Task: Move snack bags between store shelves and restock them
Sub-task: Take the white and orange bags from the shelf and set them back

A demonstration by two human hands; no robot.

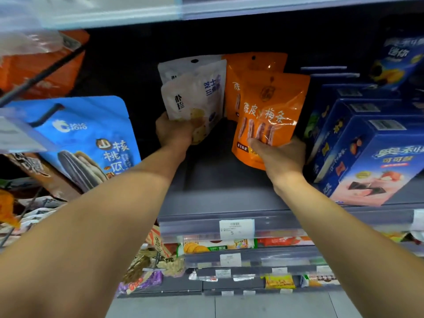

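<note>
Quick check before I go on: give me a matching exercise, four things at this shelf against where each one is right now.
Things:
1. front white bag
2. front orange bag
3. blue seed bag
4. blue boxes

Places:
A. standing on the shelf at the right
B. held at its bottom by the left hand
C. far left, touched by neither hand
D. held at its bottom by the right hand

Pairs: 1-B, 2-D, 3-C, 4-A
</note>
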